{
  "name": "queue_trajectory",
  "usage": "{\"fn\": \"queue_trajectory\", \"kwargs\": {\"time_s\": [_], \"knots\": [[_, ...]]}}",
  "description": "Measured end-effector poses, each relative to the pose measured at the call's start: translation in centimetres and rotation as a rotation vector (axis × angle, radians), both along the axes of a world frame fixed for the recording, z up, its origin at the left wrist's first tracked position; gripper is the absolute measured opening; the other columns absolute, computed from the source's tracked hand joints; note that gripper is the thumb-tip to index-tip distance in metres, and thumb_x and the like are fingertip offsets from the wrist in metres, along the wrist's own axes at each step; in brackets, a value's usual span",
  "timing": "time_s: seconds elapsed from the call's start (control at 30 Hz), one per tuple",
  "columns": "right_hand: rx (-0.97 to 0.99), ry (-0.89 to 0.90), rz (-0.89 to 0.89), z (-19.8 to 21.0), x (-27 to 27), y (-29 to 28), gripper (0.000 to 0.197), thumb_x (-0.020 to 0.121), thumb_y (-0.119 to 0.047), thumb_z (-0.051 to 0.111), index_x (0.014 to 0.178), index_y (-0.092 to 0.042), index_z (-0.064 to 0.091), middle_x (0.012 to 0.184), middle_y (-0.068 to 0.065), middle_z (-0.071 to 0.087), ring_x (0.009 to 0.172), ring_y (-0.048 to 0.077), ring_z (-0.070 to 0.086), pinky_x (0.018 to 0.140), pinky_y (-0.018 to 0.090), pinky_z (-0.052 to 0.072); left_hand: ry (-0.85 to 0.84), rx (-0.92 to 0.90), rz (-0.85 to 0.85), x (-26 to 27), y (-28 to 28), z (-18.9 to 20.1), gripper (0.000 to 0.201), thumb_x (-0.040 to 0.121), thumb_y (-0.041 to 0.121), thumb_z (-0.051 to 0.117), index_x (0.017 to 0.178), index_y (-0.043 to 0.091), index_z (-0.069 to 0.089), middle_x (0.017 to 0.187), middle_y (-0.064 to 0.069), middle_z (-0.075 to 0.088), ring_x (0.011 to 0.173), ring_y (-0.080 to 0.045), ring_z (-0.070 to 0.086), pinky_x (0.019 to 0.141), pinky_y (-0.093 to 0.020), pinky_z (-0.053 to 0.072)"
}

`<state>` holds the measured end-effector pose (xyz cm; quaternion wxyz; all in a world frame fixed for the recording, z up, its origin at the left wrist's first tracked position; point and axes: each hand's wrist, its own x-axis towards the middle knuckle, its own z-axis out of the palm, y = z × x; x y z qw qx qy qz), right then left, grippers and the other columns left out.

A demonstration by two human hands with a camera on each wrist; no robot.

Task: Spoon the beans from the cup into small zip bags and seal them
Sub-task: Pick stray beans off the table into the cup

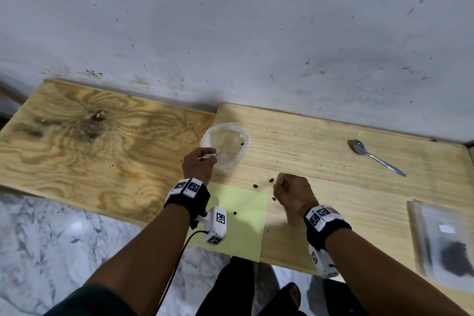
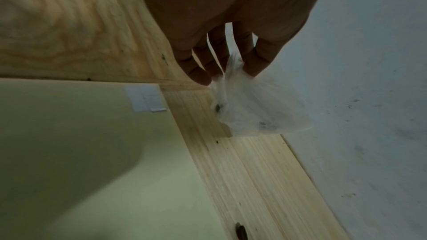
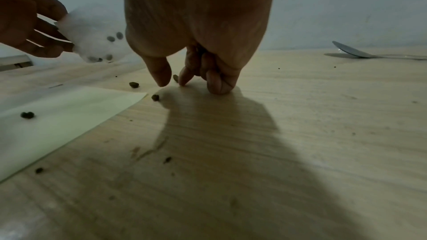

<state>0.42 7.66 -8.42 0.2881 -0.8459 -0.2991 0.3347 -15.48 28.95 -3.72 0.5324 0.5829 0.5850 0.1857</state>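
Observation:
My left hand (image 1: 202,161) (image 2: 227,76) pinches the rim of a small clear zip bag (image 1: 228,146) (image 2: 258,109) (image 3: 92,30) just above the wooden table (image 1: 333,136). A few dark beans lie inside it. My right hand (image 1: 282,185) (image 3: 172,83) is curled knuckles-up on the table to the right of the bag, thumb and forefinger closing on one loose bean (image 3: 175,78). More spilled beans (image 1: 255,186) (image 3: 155,97) lie left of that hand. A metal spoon (image 1: 374,156) (image 3: 353,53) lies far right, untouched. No cup is in view.
A pale green sheet (image 1: 238,218) (image 2: 69,152) (image 3: 57,116) with a bean on it lies at the front edge between my arms. Filled zip bags (image 1: 446,244) are stacked at the right front corner. A plywood board (image 1: 89,136) adjoins on the left; a wall runs behind.

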Motion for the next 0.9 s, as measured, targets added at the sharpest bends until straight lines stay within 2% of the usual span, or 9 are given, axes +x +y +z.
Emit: {"fn": "queue_trajectory", "kwargs": {"time_s": [0.07,0.2,0.33,0.43,0.5,0.57,0.73,0.83,0.9], "knots": [[-0.047,0.04,-0.034,0.3,-0.1,0.3,0.006,0.073,-0.022,0.064,0.07,-0.019,0.06,0.07,-0.007,0.071,0.072,0.014,0.069,0.073,0.032,0.057,0.0,0.006,0.008,-0.2,0.2,0.1,0.026,0.07,0.005,0.069,0.069,0.031,0.071,0.071,-0.006,0.066,0.051,-0.02,0.048,0.063,-0.032,0.046],[-0.056,0.053,-0.048,0.2,-0.2,1.0,0.019,0.072,-0.035,0.072,0.079,-0.023,0.059,0.079,-0.009,0.071,0.073,0.012,0.068,0.076,0.031,0.056,-0.005,0.019,0.018,-0.8,0.4,0.3,0.027,0.07,0.005,0.069,0.069,0.031,0.071,0.073,-0.006,0.067,0.052,-0.02,0.049,0.064,-0.034,0.047],[-0.05,0.018,-0.089,0.5,-0.2,1.9,0.013,0.079,-0.023,0.073,0.077,-0.021,0.06,0.085,-0.006,0.071,0.078,0.015,0.068,0.075,0.032,0.057,-0.004,0.03,0.026,-1.0,0.5,0.3,0.026,0.07,0.005,0.069,0.069,0.031,0.071,0.073,-0.007,0.067,0.052,-0.021,0.049,0.064,-0.035,0.049],[-0.074,0.015,-0.11,0.6,-0.2,2.0,0.012,0.079,-0.023,0.073,0.076,-0.017,0.063,0.083,-0.005,0.071,0.08,0.016,0.066,0.072,0.028,0.053,-0.005,0.014,0.037,-1.2,0.4,0.2,0.026,0.071,0.005,0.069,0.07,0.031,0.071,0.068,-0.008,0.065,0.05,-0.021,0.047,0.061,-0.035,0.047],[-0.1,0.021,-0.117,0.7,-0.2,2.1,0.021,0.076,-0.033,0.075,0.076,-0.016,0.064,0.077,-0.007,0.07,0.076,0.011,0.066,0.07,0.025,0.05,-0.025,-0.014,0.043,-1.3,0.4,0.2,0.025,0.071,0.004,0.069,0.071,0.029,0.071,0.062,-0.006,0.06,0.047,-0.02,0.043,0.058,-0.033,0.043],[-0.097,0.021,-0.129,0.5,-0.1,2.3,0.028,0.074,-0.04,0.076,0.073,-0.015,0.063,0.072,-0.006,0.07,0.073,0.011,0.066,0.069,0.026,0.051,-0.043,-0.033,0.049,-1.2,0.4,0.1,0.025,0.071,0.002,0.069,0.072,0.027,0.071,0.058,-0.005,0.056,0.044,-0.019,0.039,0.058,-0.032,0.039],[-0.082,-0.041,-0.051,0.8,0.1,2.6,0.02,0.085,-0.029,0.065,0.072,-0.015,0.059,0.07,-0.001,0.069,0.072,0.018,0.064,0.064,0.028,0.048,-0.038,-0.025,0.04,-1.3,0.9,0.1,0.023,0.068,0.006,0.069,0.072,0.028,0.072,0.056,-0.004,0.056,0.045,-0.019,0.041,0.059,-0.032,0.04],[-0.082,-0.014,-0.007,0.9,0.4,2.4,0.02,0.085,-0.029,0.058,0.069,-0.016,0.058,0.069,-0.001,0.07,0.071,0.018,0.065,0.069,0.034,0.054,-0.023,-0.007,0.039,-1.1,1.3,0.2,0.023,0.067,0.007,0.069,0.071,0.029,0.073,0.06,-0.004,0.061,0.047,-0.02,0.043,0.059,-0.032,0.043],[-0.082,0.015,-0.005,1.1,0.6,1.9,0.019,0.083,-0.029,0.059,0.07,-0.014,0.06,0.069,0.0,0.07,0.072,0.019,0.066,0.071,0.036,0.055,-0.024,0.002,0.04,-0.9,1.5,0.4,0.023,0.066,0.008,0.069,0.07,0.03,0.073,0.064,-0.005,0.064,0.048,-0.02,0.045,0.06,-0.034,0.045]]}}
